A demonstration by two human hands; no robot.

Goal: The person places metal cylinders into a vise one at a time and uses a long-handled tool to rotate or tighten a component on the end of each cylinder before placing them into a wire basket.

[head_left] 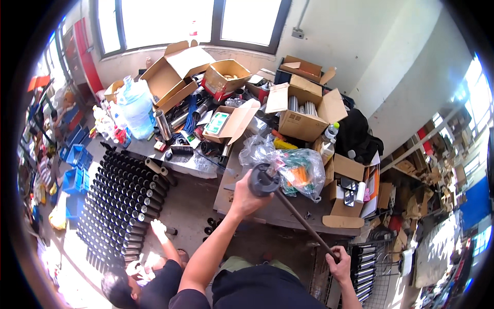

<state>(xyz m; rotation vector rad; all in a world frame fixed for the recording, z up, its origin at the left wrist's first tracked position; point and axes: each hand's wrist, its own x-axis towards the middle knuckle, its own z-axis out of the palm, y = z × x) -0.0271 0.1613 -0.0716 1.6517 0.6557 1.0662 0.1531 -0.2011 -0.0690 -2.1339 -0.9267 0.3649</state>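
My left hand [246, 198] grips the wide black cylinder end [263, 181] of a long dark metal rod part, raised over the workbench [226, 198]. My right hand [339, 260] holds the thin rod end [309, 226] lower down, near a wire rack. The rod slants from upper left to lower right between both hands. A clear plastic bag with orange and green contents [298, 172] lies just behind the cylinder.
Open cardboard boxes [303, 110] and a large water bottle [136, 108] crowd the bench. Rows of upright black tubes [118, 203] cover the floor at left, where another person [146, 278] crouches, a gloved hand [158, 227] by the tubes. A wire rack with shiny tubes [363, 270] stands at right.
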